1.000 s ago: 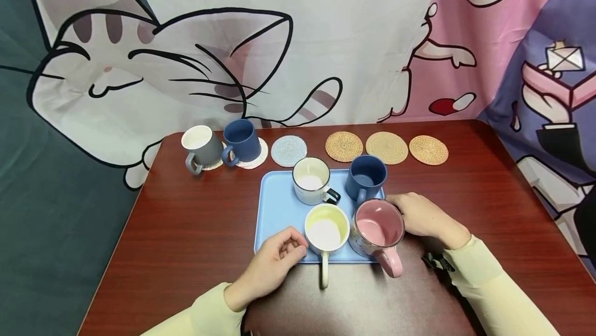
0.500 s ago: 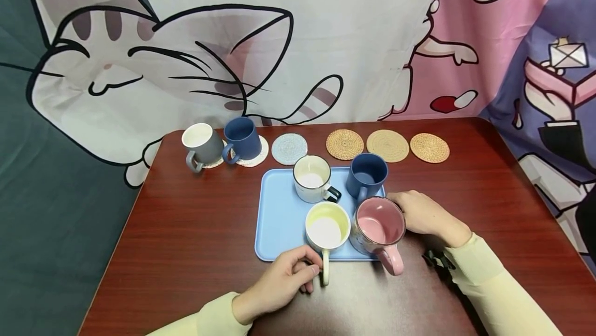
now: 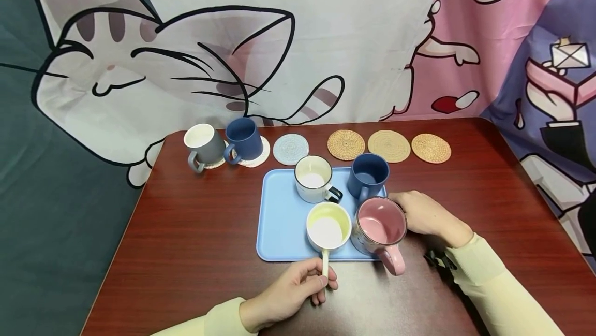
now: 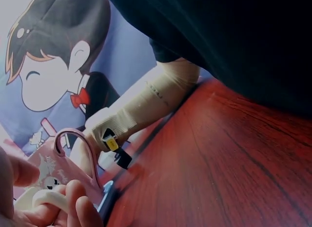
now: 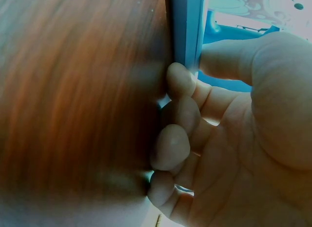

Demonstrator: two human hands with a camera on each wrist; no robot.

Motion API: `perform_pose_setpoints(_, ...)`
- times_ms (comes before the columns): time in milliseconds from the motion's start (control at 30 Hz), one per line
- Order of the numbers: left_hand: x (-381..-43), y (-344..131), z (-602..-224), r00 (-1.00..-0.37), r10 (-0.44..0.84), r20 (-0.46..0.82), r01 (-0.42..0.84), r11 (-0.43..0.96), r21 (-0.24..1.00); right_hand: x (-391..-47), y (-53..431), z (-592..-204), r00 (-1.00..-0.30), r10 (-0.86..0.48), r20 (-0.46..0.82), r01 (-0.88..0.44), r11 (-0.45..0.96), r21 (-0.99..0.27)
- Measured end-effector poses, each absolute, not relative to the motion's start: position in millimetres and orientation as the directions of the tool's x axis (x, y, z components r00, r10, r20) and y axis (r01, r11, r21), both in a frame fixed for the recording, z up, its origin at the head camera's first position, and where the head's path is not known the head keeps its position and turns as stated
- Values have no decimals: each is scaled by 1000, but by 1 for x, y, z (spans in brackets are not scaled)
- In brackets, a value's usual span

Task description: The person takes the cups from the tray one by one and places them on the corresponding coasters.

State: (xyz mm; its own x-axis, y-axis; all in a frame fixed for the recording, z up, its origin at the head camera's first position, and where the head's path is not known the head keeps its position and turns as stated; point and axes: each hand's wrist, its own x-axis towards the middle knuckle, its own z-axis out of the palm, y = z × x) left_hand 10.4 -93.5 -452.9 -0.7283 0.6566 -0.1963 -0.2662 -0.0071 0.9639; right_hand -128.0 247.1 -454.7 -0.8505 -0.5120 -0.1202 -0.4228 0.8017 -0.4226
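Note:
A cream mug (image 3: 328, 228) with a pale yellow inside stands at the near edge of the blue tray (image 3: 279, 222), its handle turned toward me. My left hand (image 3: 289, 293) holds this handle, with thumb and fingers around it; in the left wrist view the fingers (image 4: 75, 200) pass at the pale handle (image 4: 52, 196). At the tray's right edge, my right hand (image 3: 422, 216) grips the rim, thumb over it and fingers curled beside and below, as the right wrist view shows. Right of the cream mug is a pink mug (image 3: 382, 222), close to my right hand.
Behind on the tray stand a white black-rimmed mug (image 3: 313, 178) and a blue mug (image 3: 368, 175). A grey mug (image 3: 205, 147) and another blue mug (image 3: 244, 139) sit on coasters at the back left. Several coasters, one a light blue coaster (image 3: 291, 149), line the back edge.
My left hand has moved right from beside the tray's near edge to the cream mug's handle and taken hold of it. The right hand stays on the tray's edge.

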Motion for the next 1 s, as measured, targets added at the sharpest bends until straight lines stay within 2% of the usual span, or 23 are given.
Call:
perform_pose_setpoints(133, 10, -93, -450, -760, 614, -213, -255, 20, 967, -127, 248, -455, -852, -510, -117, -422, 803, -421)
perform_pose_setpoints(333, 5, -95, -449, -853, 491, -180, -131, 132, 983, -128, 248, -455, -852, -511, -115, -424, 801, -423)
perform_pose_setpoints(467, -1, -99, -450, -892, 415, -178, -103, 197, 975, -127, 248, -455, -853, -511, -110, -424, 800, -424)
perform_pose_setpoints(800, -21, -116, -449, -949, 262, -177, -81, 339, 937, -128, 249, -458, -852, -511, -116, -425, 802, -419)
perform_pose_setpoints(1000, -33, -126, -445, -972, 159, -172, -71, 500, 863, -128, 248, -457, -851, -513, -114, -426, 801, -421)
